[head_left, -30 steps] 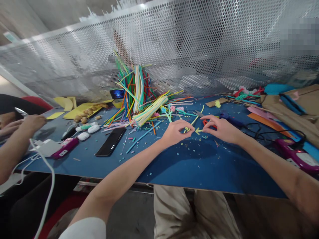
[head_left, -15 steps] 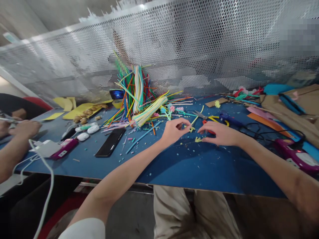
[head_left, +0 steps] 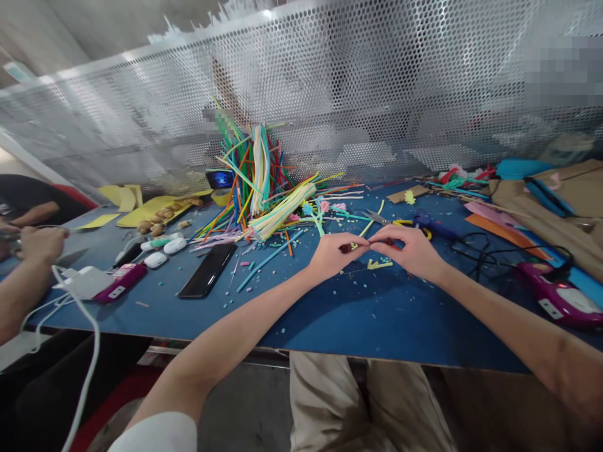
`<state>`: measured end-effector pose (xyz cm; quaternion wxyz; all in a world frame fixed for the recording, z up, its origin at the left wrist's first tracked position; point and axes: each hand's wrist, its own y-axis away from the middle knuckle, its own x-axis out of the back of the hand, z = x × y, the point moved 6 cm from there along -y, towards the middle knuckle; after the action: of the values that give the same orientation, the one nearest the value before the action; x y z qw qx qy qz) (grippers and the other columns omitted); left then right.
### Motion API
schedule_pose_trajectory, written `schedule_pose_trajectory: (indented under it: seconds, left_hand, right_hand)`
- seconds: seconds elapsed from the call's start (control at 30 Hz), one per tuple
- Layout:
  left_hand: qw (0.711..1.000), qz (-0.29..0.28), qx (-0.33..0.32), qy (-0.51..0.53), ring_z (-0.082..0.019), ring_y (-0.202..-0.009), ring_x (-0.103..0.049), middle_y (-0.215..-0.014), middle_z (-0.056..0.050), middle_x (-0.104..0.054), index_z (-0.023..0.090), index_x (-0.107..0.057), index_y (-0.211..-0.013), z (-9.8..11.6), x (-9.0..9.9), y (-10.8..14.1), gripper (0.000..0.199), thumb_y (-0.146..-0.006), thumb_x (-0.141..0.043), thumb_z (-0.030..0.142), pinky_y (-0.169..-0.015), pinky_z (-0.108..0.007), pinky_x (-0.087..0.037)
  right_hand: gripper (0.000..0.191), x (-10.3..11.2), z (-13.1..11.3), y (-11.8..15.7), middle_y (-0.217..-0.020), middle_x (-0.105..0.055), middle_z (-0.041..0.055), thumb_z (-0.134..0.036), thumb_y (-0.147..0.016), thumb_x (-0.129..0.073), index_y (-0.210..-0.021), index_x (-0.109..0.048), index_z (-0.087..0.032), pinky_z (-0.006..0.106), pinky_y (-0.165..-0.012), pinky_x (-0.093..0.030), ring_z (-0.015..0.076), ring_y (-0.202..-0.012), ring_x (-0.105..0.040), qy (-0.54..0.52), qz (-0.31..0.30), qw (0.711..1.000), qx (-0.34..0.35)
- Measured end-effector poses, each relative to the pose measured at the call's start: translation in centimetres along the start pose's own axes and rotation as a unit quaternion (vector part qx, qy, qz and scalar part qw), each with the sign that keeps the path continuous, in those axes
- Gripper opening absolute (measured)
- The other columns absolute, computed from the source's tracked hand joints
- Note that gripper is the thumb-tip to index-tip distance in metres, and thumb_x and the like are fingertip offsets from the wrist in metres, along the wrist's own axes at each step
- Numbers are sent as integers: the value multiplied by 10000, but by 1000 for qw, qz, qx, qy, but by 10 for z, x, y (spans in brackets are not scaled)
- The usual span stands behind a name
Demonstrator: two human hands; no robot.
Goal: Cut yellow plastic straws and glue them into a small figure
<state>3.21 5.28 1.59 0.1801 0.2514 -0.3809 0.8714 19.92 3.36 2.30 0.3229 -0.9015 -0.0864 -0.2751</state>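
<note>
Over the blue table, my left hand (head_left: 333,254) and my right hand (head_left: 409,248) meet at the fingertips, both in a pinch. A short yellow pipe cleaner piece (head_left: 353,247) shows in the gap under my left fingers, seemingly held there. What my right fingertips pinch is hidden. Just below my right hand, a bent yellow pipe cleaner piece (head_left: 379,264) lies on the table. Behind the hands lie pliers (head_left: 384,220) with red and yellow handles, partly covered, and a straight light-yellow pipe cleaner (head_left: 375,218). Pipe cleaner flowers (head_left: 324,206) with green stems lie left of them.
A big heap of pipe cleaners (head_left: 261,182) stands against the perforated metal screen (head_left: 377,94). A phone (head_left: 208,270) and a blue pipe cleaner (head_left: 269,260) lie left. A glue gun (head_left: 433,226) and a purple power strip (head_left: 556,295) are right. Another person's hand (head_left: 43,245) works at far left.
My hands, apart before, have come together at the fingertips. My right hand has moved left and off the bent yellow piece, which now shows more fully. The other person's hand has shifted slightly.
</note>
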Motion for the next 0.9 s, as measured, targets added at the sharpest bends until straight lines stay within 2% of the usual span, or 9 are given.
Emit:
schedule_pose_trajectory:
  seconds: [0.17,0.33,0.4,0.63,0.9]
  left_hand:
    - [999,10,-37,-27,-68,-568,-546,-846,-37,-742,189,-768,-973,4,-1,3,215,-906,-630,340,-583,-195,-453]
    - [989,20,-127,-79,-104,-823,-674,-987,-47,-738,223,-731,-1131,7,-1,7,256,-938,-589,314,-759,-202,-528]
    - [985,13,-143,-97,-98,-840,-675,-989,-41,-733,231,-698,-1196,6,-2,8,289,-945,-578,308,-778,-194,-529]
    - [974,10,-173,-145,-70,-789,-656,-936,-17,-723,254,-628,-1295,8,-1,8,352,-951,-571,298,-748,-161,-507]
    - [948,14,-224,-226,-55,-753,-642,-919,27,-728,303,-590,-1329,15,1,10,392,-938,-596,289,-690,-165,-452]
  right_hand:
    - [210,-1,13,1,-874,-742,21,-425,-860,-671,-911,-774,-249,325,-705,-485,196,-783,-649,-49,-9,996,-81]
    - [247,-2,22,4,-847,-751,23,-438,-803,-729,-923,-787,-231,305,-729,-505,193,-772,-663,-129,5,981,-147]
    - [254,-2,23,5,-802,-742,19,-441,-789,-742,-915,-789,-225,293,-718,-506,182,-746,-655,-148,16,976,-161]
    - [282,-2,23,7,-819,-748,23,-468,-756,-766,-902,-791,-228,286,-688,-511,169,-711,-639,-196,27,965,-172]
    - [244,4,23,8,-835,-743,39,-450,-771,-749,-845,-778,-219,319,-722,-525,207,-766,-655,-148,48,979,-132]
